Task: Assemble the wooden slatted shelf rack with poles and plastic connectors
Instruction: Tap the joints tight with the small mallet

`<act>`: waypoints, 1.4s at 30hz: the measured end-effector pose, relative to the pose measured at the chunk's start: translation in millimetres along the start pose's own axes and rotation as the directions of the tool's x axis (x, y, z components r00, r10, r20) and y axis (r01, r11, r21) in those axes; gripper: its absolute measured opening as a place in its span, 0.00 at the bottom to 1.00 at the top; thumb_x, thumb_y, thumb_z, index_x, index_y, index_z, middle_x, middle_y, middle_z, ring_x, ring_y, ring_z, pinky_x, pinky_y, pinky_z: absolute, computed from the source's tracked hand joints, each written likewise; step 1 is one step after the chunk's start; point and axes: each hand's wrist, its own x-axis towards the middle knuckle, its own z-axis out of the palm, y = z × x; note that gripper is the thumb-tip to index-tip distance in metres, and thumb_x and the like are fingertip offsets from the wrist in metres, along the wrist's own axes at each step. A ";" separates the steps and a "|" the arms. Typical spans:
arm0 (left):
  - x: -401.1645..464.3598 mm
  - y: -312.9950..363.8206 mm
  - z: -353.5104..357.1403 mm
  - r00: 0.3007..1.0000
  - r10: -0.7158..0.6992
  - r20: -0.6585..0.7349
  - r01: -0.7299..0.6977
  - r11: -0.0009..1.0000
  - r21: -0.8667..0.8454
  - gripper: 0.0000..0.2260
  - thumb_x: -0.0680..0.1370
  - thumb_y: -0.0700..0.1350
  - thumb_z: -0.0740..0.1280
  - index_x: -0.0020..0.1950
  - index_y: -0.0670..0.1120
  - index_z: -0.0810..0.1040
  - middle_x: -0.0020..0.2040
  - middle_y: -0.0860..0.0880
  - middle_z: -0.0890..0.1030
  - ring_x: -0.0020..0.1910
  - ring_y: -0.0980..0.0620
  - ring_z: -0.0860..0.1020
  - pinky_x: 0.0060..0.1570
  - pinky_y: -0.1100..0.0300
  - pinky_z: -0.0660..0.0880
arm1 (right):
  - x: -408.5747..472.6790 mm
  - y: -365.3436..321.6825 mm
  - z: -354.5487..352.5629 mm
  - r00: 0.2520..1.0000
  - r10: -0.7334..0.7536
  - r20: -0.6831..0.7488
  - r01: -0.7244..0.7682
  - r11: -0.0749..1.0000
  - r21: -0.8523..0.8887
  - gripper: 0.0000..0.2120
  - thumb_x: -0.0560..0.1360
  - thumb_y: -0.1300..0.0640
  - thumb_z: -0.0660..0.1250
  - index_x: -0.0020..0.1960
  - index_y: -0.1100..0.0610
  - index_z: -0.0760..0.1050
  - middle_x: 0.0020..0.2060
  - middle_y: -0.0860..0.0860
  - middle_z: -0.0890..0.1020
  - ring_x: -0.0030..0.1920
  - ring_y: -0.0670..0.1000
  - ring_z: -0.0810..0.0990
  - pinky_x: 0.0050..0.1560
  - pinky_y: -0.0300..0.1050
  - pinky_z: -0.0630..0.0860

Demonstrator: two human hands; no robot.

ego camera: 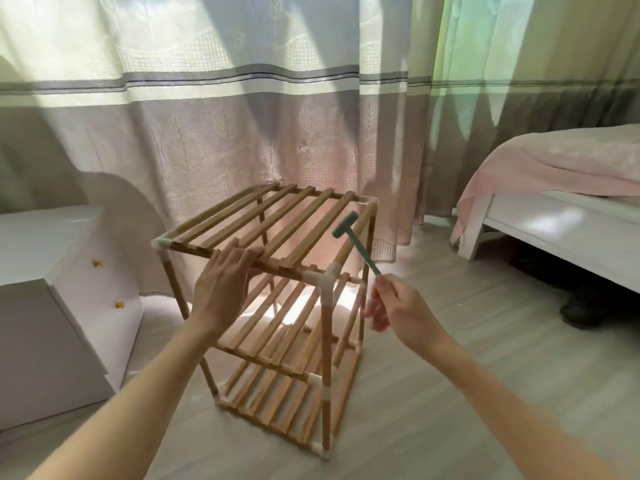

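Note:
A wooden slatted rack (277, 223) with three shelves stands upright on the floor, its poles joined by white plastic connectors. One connector (320, 278) sits at the near right top corner. My left hand (225, 275) grips the front rail of the top shelf, fingers curled over it. My right hand (394, 301) holds the handle end of a small teal plastic hammer (353, 237). The hammer's head is raised above the right side of the top shelf, a little above the near right connector.
A white cabinet (52, 271) with small orange knobs stands to the left. A white bed frame (554, 230) with a pink cover is at the right, with dark shoes under it. Long curtains (242, 116) hang behind the rack. The floor is pale wood.

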 end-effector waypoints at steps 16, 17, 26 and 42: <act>-36.3 -37.1 -11.9 0.983 -0.183 0.027 0.185 0.974 -0.128 0.31 0.72 0.25 0.56 0.68 0.53 0.61 0.72 0.45 0.65 0.75 0.47 0.47 0.69 0.38 0.51 | -7.3 -25.0 10.4 0.990 -0.095 0.107 0.142 0.731 -0.668 0.17 0.81 0.49 0.48 0.36 0.49 0.65 0.30 0.46 0.70 0.32 0.42 0.73 0.30 0.33 0.64; -36.0 -39.3 -11.4 0.986 -0.165 0.021 0.166 0.979 -0.116 0.31 0.72 0.26 0.56 0.69 0.52 0.61 0.72 0.45 0.65 0.75 0.46 0.48 0.69 0.37 0.52 | -1.5 -33.9 2.0 0.989 -0.143 0.037 0.139 0.810 -0.570 0.18 0.81 0.51 0.49 0.34 0.51 0.64 0.28 0.46 0.69 0.28 0.41 0.71 0.29 0.31 0.65; -73.0 -18.5 -14.2 0.996 -0.090 0.012 0.091 0.991 -0.102 0.34 0.72 0.36 0.58 0.77 0.49 0.51 0.77 0.46 0.52 0.76 0.47 0.49 0.70 0.38 0.52 | 0.3 -41.8 4.6 0.994 -0.098 0.055 0.112 0.809 -0.578 0.18 0.82 0.52 0.49 0.41 0.58 0.71 0.33 0.52 0.74 0.32 0.41 0.75 0.34 0.33 0.70; -54.6 -38.6 -13.0 0.987 -0.158 0.010 0.158 0.983 -0.093 0.27 0.76 0.37 0.63 0.74 0.43 0.59 0.73 0.43 0.62 0.73 0.43 0.56 0.67 0.35 0.60 | -4.6 -11.4 17.3 0.998 -0.057 -0.016 0.039 0.846 -0.532 0.18 0.82 0.49 0.46 0.37 0.51 0.66 0.31 0.45 0.71 0.35 0.46 0.74 0.37 0.39 0.69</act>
